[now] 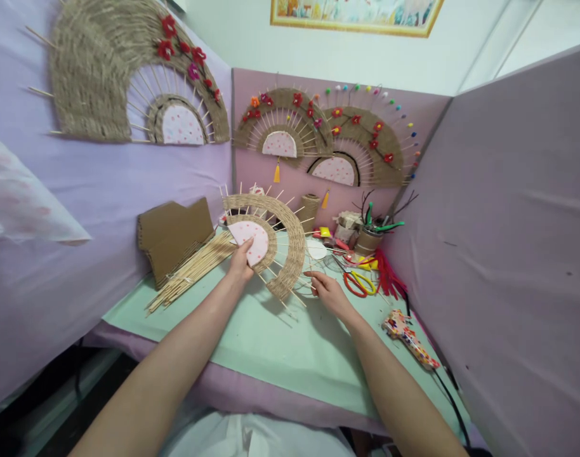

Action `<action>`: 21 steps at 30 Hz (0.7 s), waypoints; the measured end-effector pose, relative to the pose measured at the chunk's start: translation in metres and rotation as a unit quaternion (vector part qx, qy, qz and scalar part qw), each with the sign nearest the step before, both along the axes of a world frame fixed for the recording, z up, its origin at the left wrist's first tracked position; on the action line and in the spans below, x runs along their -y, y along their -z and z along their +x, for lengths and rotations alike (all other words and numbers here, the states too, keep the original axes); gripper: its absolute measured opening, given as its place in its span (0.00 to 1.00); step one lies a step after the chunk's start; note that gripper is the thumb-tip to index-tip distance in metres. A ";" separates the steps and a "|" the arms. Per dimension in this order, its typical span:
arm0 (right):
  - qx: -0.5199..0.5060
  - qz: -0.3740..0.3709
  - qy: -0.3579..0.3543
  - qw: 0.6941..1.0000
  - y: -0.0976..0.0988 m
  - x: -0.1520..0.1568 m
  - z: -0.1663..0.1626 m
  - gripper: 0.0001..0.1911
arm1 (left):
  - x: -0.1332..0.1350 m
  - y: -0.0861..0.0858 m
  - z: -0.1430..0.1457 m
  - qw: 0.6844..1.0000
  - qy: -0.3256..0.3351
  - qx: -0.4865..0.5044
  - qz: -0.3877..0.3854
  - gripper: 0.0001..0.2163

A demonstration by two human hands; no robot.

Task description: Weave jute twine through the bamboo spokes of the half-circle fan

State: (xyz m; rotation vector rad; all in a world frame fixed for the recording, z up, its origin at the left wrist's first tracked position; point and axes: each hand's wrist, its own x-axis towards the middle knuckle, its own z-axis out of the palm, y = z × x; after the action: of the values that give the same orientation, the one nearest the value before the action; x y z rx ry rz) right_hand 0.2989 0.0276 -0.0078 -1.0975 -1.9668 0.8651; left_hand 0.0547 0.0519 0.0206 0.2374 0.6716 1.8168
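My left hand [242, 260] grips a half-round fan of woven twine [297, 244] by its pink dotted centre, thumb in front. The fan is held tilted above the table, its thin wooden sticks poking out past the woven outer band. Between the inner and outer bands the sticks are bare. Just right of the fan's lower edge, my right hand [327, 292] has its fingers pinched together on a thin strand of twine [309, 284]. Loose loops of the strand hang around those fingers; the exact grip is small and hard to see.
A bundle of sticks [190, 273] and cut cardboard [176, 235] lie left. At right are scissors [361, 284], red tassel cord [389, 276], a patterned glue gun [410, 336] with its cable, and a tool can [367, 241]. A twine spool [309, 212] stands behind; finished fans [290, 120] hang on the partition.
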 end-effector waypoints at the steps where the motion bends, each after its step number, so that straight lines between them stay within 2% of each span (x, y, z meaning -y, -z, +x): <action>1: 0.006 -0.004 0.008 1.000 0.002 -0.001 0.001 0.20 | -0.005 0.006 0.002 1.000 0.002 0.005 -0.002 0.15; 5: 0.037 0.031 0.025 0.999 0.010 -0.006 0.002 0.19 | -0.013 0.028 0.002 1.000 0.008 0.014 -0.013 0.16; 8: 0.050 0.061 0.024 0.997 0.012 -0.006 0.001 0.19 | -0.011 0.037 -0.004 1.000 0.005 0.014 -0.013 0.17; 12: 0.063 0.096 0.020 0.993 0.007 -0.001 0.001 0.19 | -0.008 0.038 -0.009 1.000 0.000 0.017 -0.013 0.20; 21: 0.104 0.186 0.031 0.977 0.004 0.007 -0.001 0.15 | -0.008 0.037 -0.009 1.000 -0.009 0.017 -0.004 0.16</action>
State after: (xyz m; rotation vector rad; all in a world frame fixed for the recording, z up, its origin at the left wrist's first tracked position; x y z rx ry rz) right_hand 0.2981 0.0208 -0.0117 -1.0504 -2.1406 0.3357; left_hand 0.0453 0.0600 -0.0167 0.1954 0.6579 1.8310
